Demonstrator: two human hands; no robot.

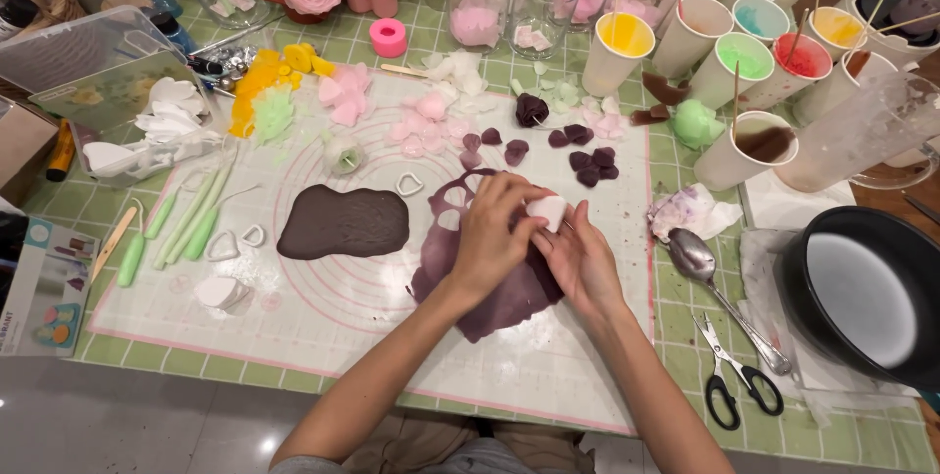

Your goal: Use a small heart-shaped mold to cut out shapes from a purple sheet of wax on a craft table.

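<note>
Both hands meet over a rolled-out sheet of dark purple paste [499, 303] with petal-shaped holes cut in it. My left hand [490, 234] and my right hand [580, 257] together grip a white heart-shaped cutter [547, 210], pressed against the sheet. A second, uncut dark brown sheet [343, 222] lies to the left on the white work mat [323, 327]. Cut purple petals [587, 165] lie just beyond the hands.
More white cutters [409, 183] and green modelling tools [191, 219] lie on the mat at the left. Paper cups of coloured paste [744, 58] crowd the back right. A spoon [697, 260], scissors [729, 376] and a black pan [867, 293] sit at the right.
</note>
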